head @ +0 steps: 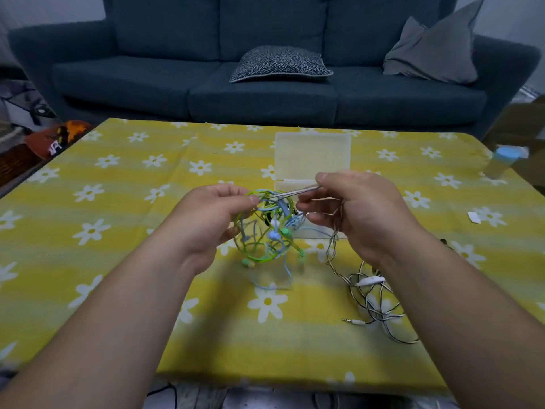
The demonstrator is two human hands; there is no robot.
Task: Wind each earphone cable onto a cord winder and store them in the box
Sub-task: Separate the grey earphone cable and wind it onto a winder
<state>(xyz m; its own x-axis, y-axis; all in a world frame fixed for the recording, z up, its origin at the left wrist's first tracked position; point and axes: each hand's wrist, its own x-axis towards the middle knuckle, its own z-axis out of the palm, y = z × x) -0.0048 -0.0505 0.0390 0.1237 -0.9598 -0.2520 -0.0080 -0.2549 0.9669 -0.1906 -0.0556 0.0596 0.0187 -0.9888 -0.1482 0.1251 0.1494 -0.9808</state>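
One wide-angle view from a camera worn on the person's head, facing forward and tilted down. Both forearms enter from the bottom corners and meet near the frame's middle. There the left hand point(212, 215) with its tangle of cables point(272, 231), and the right hand point(361, 211) with its striped cable point(370, 281), sit close to the lens. The table point(118, 261) fills the lower two thirds, its near edge just above the bottom border. A sofa point(265, 95) spans the top, farther off, facing the camera. Lines bow toward the edges
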